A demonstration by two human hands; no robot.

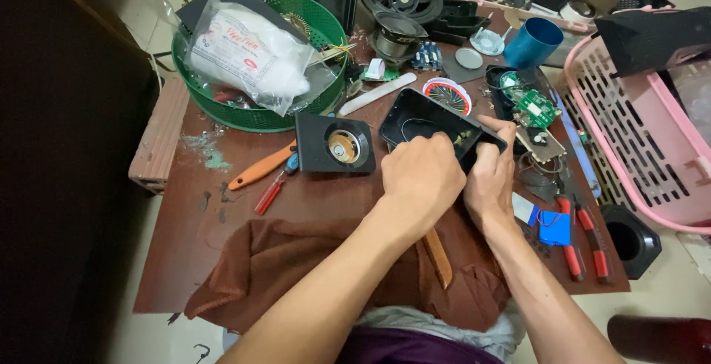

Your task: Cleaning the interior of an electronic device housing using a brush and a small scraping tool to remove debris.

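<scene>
Both hands hold a black plastic shell, hollow side up, over the middle of a brown table. My left hand is closed over its near edge, knuckles up. My right hand grips its right end, thumb lying along the rim. A wooden handle pokes out below my left wrist; what holds it is hidden. A black speaker panel with a brass-coloured centre lies just left of the shell. A brown cloth covers the table's near edge under my forearms.
A green basket with a white plastic bag stands at back left. Orange-handled and red screwdrivers lie left of centre. Red-handled pliers, a green circuit board, a blue cup and a pink crate crowd the right.
</scene>
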